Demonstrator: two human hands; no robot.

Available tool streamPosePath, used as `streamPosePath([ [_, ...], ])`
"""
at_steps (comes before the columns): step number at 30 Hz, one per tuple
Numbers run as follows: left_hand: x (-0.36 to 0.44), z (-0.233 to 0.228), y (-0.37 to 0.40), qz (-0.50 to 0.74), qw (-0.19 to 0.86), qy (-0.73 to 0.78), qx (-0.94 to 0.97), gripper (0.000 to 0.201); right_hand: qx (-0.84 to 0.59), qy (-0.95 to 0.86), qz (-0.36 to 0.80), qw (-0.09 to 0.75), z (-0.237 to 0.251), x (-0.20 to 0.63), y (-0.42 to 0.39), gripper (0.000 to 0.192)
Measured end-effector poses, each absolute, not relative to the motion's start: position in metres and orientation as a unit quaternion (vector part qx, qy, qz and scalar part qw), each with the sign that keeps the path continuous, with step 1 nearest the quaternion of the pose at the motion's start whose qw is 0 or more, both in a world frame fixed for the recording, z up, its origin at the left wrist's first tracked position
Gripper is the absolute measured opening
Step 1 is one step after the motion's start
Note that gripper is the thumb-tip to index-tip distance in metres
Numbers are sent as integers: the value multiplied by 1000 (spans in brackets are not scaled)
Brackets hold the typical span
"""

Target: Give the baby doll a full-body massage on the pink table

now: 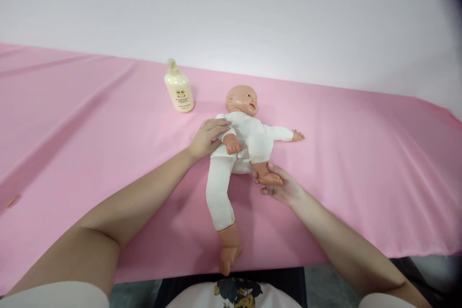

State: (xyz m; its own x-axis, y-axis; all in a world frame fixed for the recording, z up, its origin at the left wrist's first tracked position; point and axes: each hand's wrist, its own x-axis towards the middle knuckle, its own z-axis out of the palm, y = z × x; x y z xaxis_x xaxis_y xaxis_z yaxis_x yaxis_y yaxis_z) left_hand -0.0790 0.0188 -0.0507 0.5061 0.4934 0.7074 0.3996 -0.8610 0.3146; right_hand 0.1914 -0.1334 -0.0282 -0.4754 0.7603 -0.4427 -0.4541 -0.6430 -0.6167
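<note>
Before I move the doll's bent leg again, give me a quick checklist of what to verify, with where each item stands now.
1. Left hand steadies the doll at its side: ok.
2. Right hand cups the foot of the bent leg: ok.
3. Straight leg fully on the pink cloth: not ok, its foot overhangs the near edge.
4. Bottle upright, apart from the doll: ok.
5. Bottle cap closed: cannot tell.

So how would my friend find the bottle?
Look at the pink cloth covering the table. Near its far edge, left of the doll, stands a small cream bottle. It is the only upright thing there, with a little picture label, and neither hand touches it.
</note>
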Motion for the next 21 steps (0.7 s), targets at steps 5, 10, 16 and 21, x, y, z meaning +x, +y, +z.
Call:
streamPosePath([
  [5,-78,-50,17,434,72,266,858,25,-298,-270,850,341,-31,193,-136,57],
  [10,-74,-49,13,498,171,337,781,36,-166,-354,895,215,-27,198,-148,60],
  [16,-77,-68,33,567,276,416,655,38,-132,-393,910,21,-22,201,-159,52],
  [21,-84,-84,52,587,319,472,575,55,-195,-452,870,-38,-30,202,-154,51],
])
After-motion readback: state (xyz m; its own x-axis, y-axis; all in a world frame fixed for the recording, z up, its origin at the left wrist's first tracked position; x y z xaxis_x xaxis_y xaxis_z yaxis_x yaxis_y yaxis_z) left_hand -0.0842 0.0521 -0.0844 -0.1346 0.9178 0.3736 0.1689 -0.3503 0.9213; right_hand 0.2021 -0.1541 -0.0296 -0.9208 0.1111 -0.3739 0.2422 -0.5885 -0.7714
